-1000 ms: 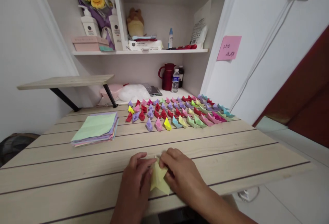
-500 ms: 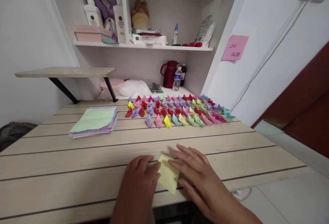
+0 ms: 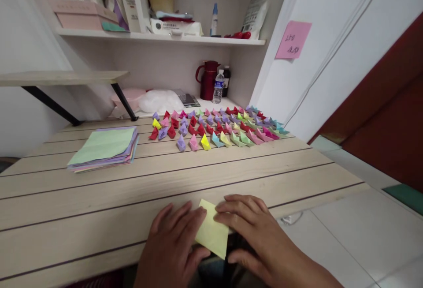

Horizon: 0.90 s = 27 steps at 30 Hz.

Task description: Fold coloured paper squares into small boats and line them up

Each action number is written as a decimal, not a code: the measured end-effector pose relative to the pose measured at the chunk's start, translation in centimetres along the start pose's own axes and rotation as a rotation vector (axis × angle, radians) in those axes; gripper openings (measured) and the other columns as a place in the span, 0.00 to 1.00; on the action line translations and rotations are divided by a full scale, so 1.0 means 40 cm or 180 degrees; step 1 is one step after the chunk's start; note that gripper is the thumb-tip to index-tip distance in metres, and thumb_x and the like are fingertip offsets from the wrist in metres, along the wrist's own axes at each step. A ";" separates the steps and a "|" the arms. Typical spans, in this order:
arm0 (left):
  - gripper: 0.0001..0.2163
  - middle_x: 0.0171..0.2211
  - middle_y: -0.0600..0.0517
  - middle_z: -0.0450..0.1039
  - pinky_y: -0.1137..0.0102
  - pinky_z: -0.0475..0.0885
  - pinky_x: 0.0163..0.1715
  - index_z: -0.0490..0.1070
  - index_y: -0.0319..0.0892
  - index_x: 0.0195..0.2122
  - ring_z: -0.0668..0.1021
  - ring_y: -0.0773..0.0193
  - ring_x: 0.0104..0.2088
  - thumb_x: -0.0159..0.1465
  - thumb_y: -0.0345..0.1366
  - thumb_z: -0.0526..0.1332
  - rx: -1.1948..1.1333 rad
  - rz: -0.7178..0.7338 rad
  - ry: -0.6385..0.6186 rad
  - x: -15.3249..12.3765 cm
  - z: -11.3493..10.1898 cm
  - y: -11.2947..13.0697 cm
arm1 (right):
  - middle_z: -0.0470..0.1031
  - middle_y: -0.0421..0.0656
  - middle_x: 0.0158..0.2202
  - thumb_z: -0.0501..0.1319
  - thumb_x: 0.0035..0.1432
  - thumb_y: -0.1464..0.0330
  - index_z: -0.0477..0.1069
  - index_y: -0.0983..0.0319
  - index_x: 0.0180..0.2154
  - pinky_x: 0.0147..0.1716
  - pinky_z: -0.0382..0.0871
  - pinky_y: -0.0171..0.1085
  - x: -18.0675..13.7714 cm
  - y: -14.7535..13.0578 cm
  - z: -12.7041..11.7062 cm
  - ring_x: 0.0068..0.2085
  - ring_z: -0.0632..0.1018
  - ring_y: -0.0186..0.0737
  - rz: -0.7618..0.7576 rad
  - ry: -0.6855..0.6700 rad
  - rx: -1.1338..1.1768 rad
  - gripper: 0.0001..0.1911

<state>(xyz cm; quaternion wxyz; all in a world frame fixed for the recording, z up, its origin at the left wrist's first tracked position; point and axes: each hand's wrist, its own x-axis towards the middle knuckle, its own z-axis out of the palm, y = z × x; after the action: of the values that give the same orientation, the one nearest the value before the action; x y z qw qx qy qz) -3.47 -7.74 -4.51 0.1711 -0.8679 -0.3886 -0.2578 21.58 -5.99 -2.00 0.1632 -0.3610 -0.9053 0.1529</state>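
A folded yellow paper (image 3: 211,231) lies flat at the near edge of the wooden table (image 3: 99,200). My left hand (image 3: 172,246) rests on its left side with fingers stretched out flat. My right hand (image 3: 251,230) presses its right side, fingers extended and lying across the upper corner. Both hands are open and flat on the sheet, not gripping it. Farther back stand several small folded paper boats (image 3: 214,129) in many colours, set in rows.
A stack of coloured paper sheets (image 3: 104,148) lies at the left of the table. Behind are a red jug (image 3: 207,80), a water bottle (image 3: 217,87), a shelf (image 3: 158,36) with boxes and bottles, and a pink note (image 3: 293,39) on the wall.
The paper went from being pinched and folded to lying flat under both hands. The hands spread out on it, and the view shifted down and left.
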 end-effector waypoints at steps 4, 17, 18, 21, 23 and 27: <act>0.17 0.48 0.54 0.80 0.61 0.74 0.47 0.69 0.47 0.54 0.80 0.60 0.48 0.65 0.42 0.60 -0.0342 -0.0428 -0.0120 0.009 -0.010 -0.001 | 0.73 0.43 0.52 0.62 0.64 0.60 0.68 0.51 0.54 0.53 0.64 0.48 0.025 -0.008 -0.011 0.54 0.70 0.48 0.0193 0.0164 0.0255 0.17; 0.13 0.48 0.56 0.81 0.56 0.77 0.46 0.71 0.51 0.51 0.81 0.59 0.48 0.65 0.42 0.60 -0.0517 -0.0880 -0.0072 0.011 -0.010 0.012 | 0.72 0.44 0.48 0.62 0.63 0.55 0.71 0.53 0.48 0.51 0.63 0.46 0.037 0.032 -0.019 0.51 0.70 0.47 0.0156 0.0041 0.0662 0.15; 0.13 0.47 0.57 0.81 0.56 0.77 0.46 0.71 0.51 0.51 0.81 0.59 0.48 0.65 0.41 0.60 -0.0520 -0.0891 -0.0047 0.010 -0.008 0.013 | 0.72 0.43 0.49 0.63 0.62 0.54 0.71 0.52 0.49 0.51 0.63 0.46 0.037 0.034 -0.019 0.51 0.70 0.47 0.0134 0.0035 0.0664 0.16; 0.13 0.47 0.56 0.81 0.57 0.77 0.47 0.72 0.51 0.51 0.81 0.60 0.48 0.65 0.39 0.60 -0.0540 -0.0907 -0.0046 0.009 -0.005 0.013 | 0.72 0.43 0.49 0.63 0.62 0.56 0.71 0.52 0.49 0.51 0.62 0.45 0.035 0.039 -0.017 0.52 0.71 0.46 0.0097 0.0063 0.0638 0.16; 0.15 0.47 0.55 0.81 0.56 0.77 0.47 0.73 0.50 0.51 0.81 0.58 0.47 0.62 0.42 0.63 -0.0583 -0.0912 -0.0091 0.011 -0.007 0.011 | 0.73 0.43 0.47 0.62 0.64 0.59 0.71 0.52 0.48 0.51 0.62 0.45 0.035 0.040 -0.016 0.51 0.71 0.46 0.0139 0.0091 0.0647 0.12; 0.22 0.48 0.51 0.80 0.55 0.76 0.48 0.75 0.50 0.50 0.81 0.54 0.47 0.55 0.48 0.69 -0.0732 -0.1000 -0.0237 0.015 -0.010 0.010 | 0.74 0.42 0.45 0.61 0.65 0.63 0.72 0.53 0.46 0.49 0.63 0.45 0.041 0.032 -0.012 0.49 0.72 0.46 0.0253 0.0176 0.0685 0.08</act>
<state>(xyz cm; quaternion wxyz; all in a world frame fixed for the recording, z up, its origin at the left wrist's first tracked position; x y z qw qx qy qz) -2.96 -7.82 -3.86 0.0141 -0.8193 -0.4933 -0.2918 21.42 -3.87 -1.77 0.2198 -0.3811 -0.8638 0.2456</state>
